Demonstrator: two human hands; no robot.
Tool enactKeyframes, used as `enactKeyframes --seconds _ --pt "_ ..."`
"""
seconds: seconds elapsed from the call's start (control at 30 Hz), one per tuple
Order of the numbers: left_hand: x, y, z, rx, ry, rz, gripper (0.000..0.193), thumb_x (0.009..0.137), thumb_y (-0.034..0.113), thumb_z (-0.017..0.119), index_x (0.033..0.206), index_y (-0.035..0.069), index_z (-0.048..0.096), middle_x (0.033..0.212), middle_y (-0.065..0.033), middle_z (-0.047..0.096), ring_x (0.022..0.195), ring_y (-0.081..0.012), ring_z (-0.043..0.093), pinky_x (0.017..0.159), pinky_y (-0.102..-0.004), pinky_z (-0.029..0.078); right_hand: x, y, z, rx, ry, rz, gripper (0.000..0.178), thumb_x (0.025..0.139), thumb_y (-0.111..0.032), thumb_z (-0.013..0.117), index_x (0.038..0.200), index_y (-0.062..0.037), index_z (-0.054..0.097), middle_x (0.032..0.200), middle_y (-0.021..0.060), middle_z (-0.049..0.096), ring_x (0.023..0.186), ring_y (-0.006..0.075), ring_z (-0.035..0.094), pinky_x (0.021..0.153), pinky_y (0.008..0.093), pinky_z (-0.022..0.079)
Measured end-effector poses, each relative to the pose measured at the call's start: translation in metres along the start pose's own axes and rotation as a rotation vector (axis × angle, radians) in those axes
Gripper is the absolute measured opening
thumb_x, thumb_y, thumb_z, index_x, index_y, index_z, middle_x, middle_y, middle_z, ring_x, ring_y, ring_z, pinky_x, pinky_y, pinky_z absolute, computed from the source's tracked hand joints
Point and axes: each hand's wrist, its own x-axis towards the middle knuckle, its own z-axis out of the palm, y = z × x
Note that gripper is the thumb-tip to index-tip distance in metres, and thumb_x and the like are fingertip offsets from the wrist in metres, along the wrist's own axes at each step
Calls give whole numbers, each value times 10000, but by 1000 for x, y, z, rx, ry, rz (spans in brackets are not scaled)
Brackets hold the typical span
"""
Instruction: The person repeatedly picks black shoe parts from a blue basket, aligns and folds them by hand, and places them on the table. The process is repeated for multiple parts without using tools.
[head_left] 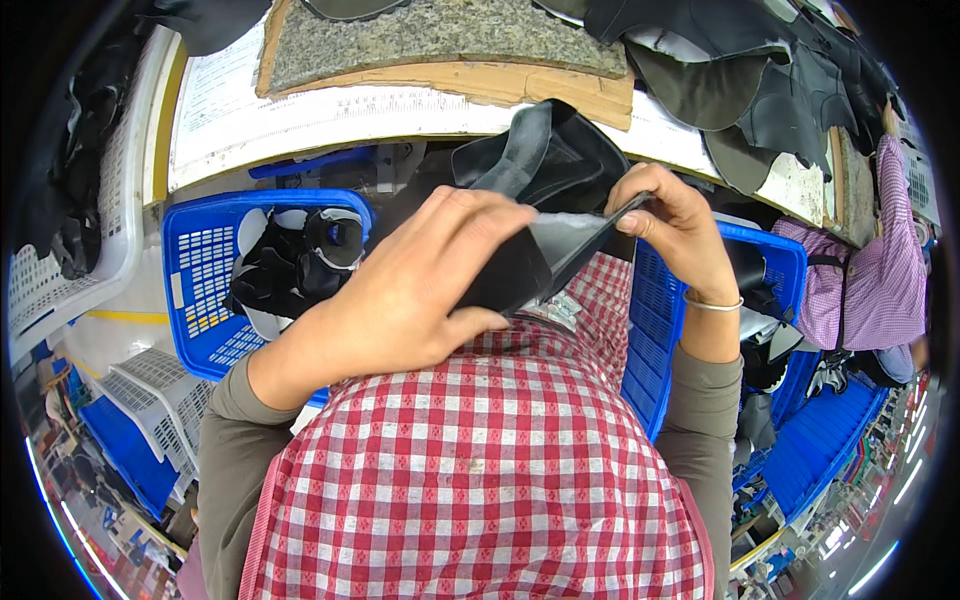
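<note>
A black leather piece, which looks like a shoe upper, spans the space between my hands; its black face (510, 275) shows under my left fingers. My left hand (400, 275) is closed over its left part, fingers on top and thumb below. With thumb and fingers, my right hand (675, 225) pinches the folded right edge. A pale grey lining (565, 240) shows inside the opened fold. Just beyond my hands, more black leather (590, 150) with a greyish strip (525, 150) rises against the table edge; whether it belongs to the held piece I cannot tell.
Ahead stands a white table (220, 130) with a speckled stone slab (450, 40) on cardboard. Black leather pieces (700, 85) hang over its right side. Blue baskets (185, 290) (650, 350) flank my lap. Another person's pink checked sleeve (898, 230) is at right.
</note>
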Motion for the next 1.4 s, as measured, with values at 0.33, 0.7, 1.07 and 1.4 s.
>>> enactKeyframes --seconds 0.33,0.7,1.07,1.4 --pt "55 -68 -6 786 801 14 140 866 104 737 1003 97 706 920 -64 692 855 -267 665 665 -390 542 17 -33 32 -356 -85 -38 230 859 -38 800 1004 -39 621 897 29 580 814 157 572 729 284 479" --pt "69 -75 64 217 338 452 370 748 137 793 1107 109 709 1011 -18 685 983 -231 612 876 -395 453 -3 -33 28 -465 168 179 394 740 10 882 964 -47 564 906 -18 519 851 87 497 742 256 442" --pt "-20 -41 13 485 448 431 217 742 215 770 944 137 786 891 58 708 903 -143 610 843 -324 363 -23 -49 74 -826 336 -652 279 646 -69 730 922 -65 693 853 64 605 840 283 594 730 373 486" --pt "-5 -32 20 342 144 498 214 805 109 694 1010 44 703 880 -11 654 970 -196 643 874 -349 437 -43 -12 78 -663 505 -231 344 567 24 852 888 -90 802 791 61 538 762 255 560 673 352 465"
